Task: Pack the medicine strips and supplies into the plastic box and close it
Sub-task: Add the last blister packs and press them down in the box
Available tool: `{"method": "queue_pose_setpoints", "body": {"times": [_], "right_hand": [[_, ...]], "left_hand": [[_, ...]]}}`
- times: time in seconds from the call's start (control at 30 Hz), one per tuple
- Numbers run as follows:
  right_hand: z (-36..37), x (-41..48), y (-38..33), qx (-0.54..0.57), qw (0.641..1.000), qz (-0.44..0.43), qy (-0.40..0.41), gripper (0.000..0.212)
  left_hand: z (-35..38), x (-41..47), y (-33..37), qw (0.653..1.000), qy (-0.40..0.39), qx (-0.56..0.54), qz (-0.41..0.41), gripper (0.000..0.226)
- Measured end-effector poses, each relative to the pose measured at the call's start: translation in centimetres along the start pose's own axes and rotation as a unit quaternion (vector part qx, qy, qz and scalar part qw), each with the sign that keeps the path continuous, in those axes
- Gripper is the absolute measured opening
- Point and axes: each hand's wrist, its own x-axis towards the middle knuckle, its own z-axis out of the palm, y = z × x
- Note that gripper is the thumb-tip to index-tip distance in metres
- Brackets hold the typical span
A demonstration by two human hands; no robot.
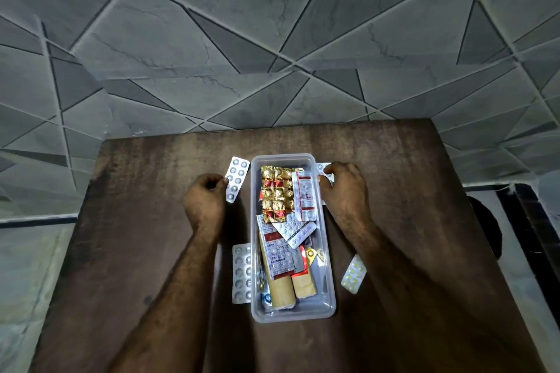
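A clear plastic box [330,303] stands open in the middle of the brown table [136,251]. It holds a gold and red strip [276,194], several white and silver strips and two tan rolls [281,291]. My left hand [204,200] pinches a silver pill strip [235,179] just left of the box. My right hand [345,188] grips another silver strip [322,168] at the box's right rim, mostly hidden by the fingers. No lid is in view.
A silver strip [241,274] lies flat against the box's left side. A strip of yellow pills [354,274] lies to the right of the box. Grey tiled floor surrounds the table beyond its far edge.
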Motion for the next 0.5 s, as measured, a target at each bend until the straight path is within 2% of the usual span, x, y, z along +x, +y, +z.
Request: {"method": "queue_pose_setpoints", "body": {"times": [0.1,0.27,0.4,0.5], "right_hand": [[0.6,0.4,0.9,-0.005,1.0,0.023,0.002,0.023],[1.6,0.7,2.5,-0.024,0.997,0.07,-0.019,0.027],[2.4,0.8,3.1,-0.036,0.995,0.093,-0.028,0.037],[2.8,0.7,3.4,-0.032,0.992,0.119,-0.034,0.046]], "left_hand": [[0.2,0.5,-0.9,0.999,-0.01,0.047,0.005,0.014],[1.1,1.5,-2.4,0.982,-0.05,0.158,0.089,0.034],[1.7,1.5,-2.4,0.975,-0.068,0.192,0.089,0.053],[2.0,1.5,-2.4,0.974,-0.079,0.195,0.081,0.058]]}}
